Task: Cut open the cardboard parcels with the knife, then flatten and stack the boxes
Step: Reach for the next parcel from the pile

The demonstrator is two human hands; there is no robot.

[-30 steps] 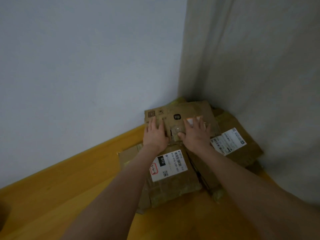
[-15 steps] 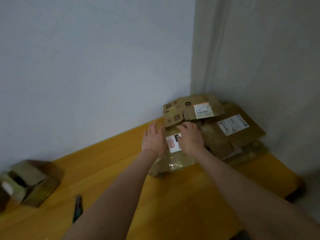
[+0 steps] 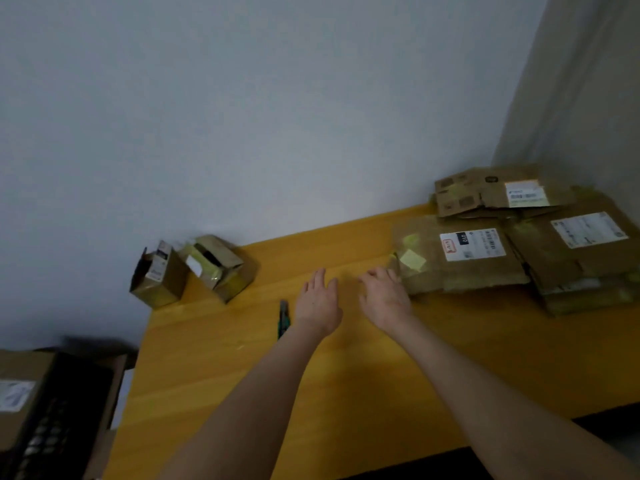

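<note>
The left hand (image 3: 320, 303) and right hand (image 3: 384, 299) reach palm-down over the yellow table (image 3: 311, 393), fingers loosely spread and holding nothing, with the knife (image 3: 284, 318) just at the left hand's nine o'clock, the flattened boxes (image 3: 485, 268) stacked at the right hand's two o'clock, and two small parcels (image 3: 194, 271) at ten o'clock.

Both forearms reach forward; the left hand (image 3: 319, 303) and right hand (image 3: 385, 299) hover palms down, fingers relaxed, holding nothing.
</note>
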